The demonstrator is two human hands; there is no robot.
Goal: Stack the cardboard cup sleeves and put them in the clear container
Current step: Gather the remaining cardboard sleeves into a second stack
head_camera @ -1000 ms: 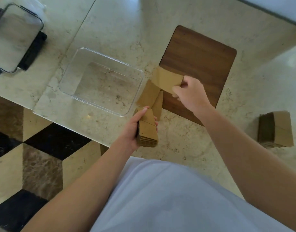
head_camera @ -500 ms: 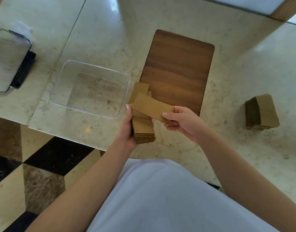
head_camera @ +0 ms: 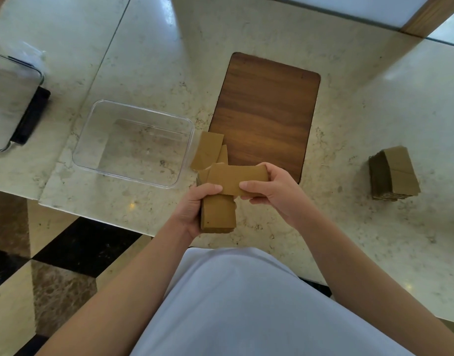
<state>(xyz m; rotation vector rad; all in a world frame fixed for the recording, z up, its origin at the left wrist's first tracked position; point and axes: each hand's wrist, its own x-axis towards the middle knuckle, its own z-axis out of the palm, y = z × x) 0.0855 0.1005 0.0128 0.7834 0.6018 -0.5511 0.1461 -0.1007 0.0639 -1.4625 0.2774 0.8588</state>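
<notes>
Item: cardboard cup sleeves, stacking in progress.

- Held stack (head_camera: pixel 217 213): at 6 o'clock of the bench (head_camera: pixel 400 104), in the left hand (head_camera: pixel 195 209), whose grip is closed around it, thumb on top. The far ends of its sleeves fan out unevenly toward 12 o'clock.
- Loose sleeve (head_camera: pixel 237 179): lying crosswise over the held stack, pinched at its right end by the right hand (head_camera: pixel 272 195), grip closed on it. Judged not yet aligned.
- Second stack (head_camera: pixel 394 173): resting on the bench at 3 o'clock, well apart from both hands, untouched.
- Clear container (head_camera: pixel 133 142): at 9 o'clock, just beside the held stack; holds no sleeves.
- Wooden board (head_camera: pixel 267 109): at 12 o'clock, bare.

Status: gathering partly done. Squaring up, merging the stacks and loading remain.
</notes>
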